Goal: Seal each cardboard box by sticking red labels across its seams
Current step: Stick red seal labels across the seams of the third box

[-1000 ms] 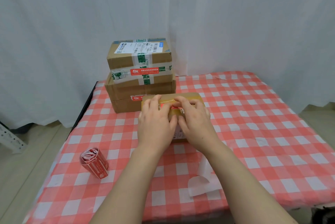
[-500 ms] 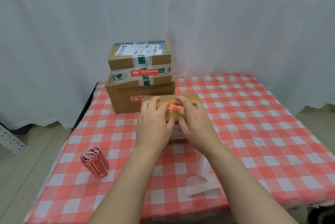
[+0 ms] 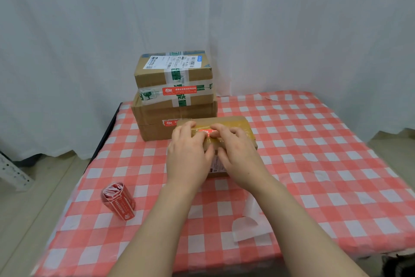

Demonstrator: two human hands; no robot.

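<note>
Small cardboard box (image 3: 235,123) on the desk (image 3: 314,164), directly under the fingers (image 3: 186,126). Left hand (image 3: 188,155) and right hand (image 3: 238,153) lie over its top, fingers straight and close together, pressing the red label (image 3: 205,131) onto the taped seam. I judge the box light, stiff and tape-slick on top, so steady it by the side walls. The label looks thin, limp and sticky, so take it by an edge. Label roll (image 3: 119,200) lies well left of the fingers, nearer me.

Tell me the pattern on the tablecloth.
The tablecloth is a red-and-white check, seen best in the head view.
</note>
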